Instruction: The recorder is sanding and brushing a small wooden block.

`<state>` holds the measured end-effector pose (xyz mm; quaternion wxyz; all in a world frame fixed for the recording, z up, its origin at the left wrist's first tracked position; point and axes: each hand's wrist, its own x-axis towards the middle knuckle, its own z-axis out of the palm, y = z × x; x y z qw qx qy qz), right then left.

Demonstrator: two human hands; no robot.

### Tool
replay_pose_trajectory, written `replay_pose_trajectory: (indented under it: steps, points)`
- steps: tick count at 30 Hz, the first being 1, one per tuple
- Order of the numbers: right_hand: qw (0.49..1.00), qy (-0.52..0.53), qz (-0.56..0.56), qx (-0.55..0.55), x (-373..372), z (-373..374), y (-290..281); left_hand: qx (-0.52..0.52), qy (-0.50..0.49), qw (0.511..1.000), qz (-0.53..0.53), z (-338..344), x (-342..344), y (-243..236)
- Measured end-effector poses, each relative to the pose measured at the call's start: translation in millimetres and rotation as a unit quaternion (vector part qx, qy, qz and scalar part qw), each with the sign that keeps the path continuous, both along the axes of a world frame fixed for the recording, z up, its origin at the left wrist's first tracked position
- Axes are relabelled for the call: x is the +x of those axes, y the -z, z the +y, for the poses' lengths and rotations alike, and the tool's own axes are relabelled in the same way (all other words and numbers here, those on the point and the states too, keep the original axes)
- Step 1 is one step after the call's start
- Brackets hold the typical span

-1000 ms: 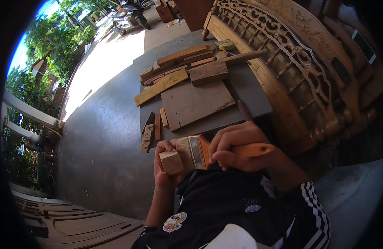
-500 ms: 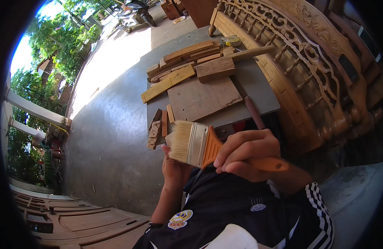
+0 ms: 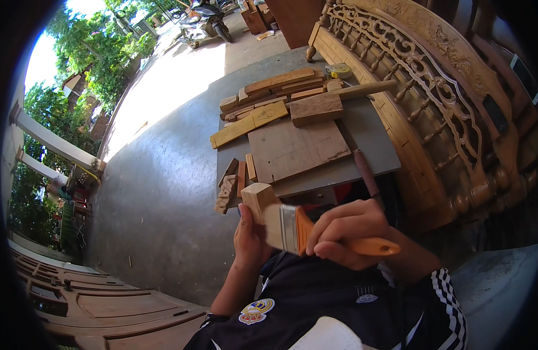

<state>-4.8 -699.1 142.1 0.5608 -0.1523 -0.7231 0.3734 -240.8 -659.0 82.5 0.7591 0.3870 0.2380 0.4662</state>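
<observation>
My right hand (image 3: 350, 233) is closed round the orange handle of a wide, flat paintbrush (image 3: 291, 228) with pale bristles and a metal band. The bristle ends lie against, or just in front of, a small wooden block (image 3: 259, 199). That block is held up by my left hand (image 3: 250, 238), its thumb along the near left side; the brush hides the block's lower part and some of the fingers. Just beyond, on the grey table, lies a flat wooden board (image 3: 298, 149).
On the table (image 3: 368, 125) lie a thick wood block (image 3: 317, 109), a mallet-like handle (image 3: 368, 89), a yellow tape measure (image 3: 338, 71), several wood strips (image 3: 248, 125) and a dark red-handled tool (image 3: 366, 170). Carved wooden furniture (image 3: 415, 169) stands at the right. A motorbike (image 3: 205, 26) is parked far off.
The wooden block, hidden behind the bristles before, now shows above the brush. The brush has shifted slightly right and down. The whole view has also shifted a little.
</observation>
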Motion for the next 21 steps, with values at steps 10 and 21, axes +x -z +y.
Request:
replay_pose_trajectory:
  steps: [10,21]
  points:
    - [0.983,0.175,0.05,-0.018,0,1,2,-0.035,0.0,0.999,0.004,-1,0,7]
    - [0.997,0.055,-0.04,0.048,6,2,-5,-0.026,-0.001,0.999,-0.033,1,0,3]
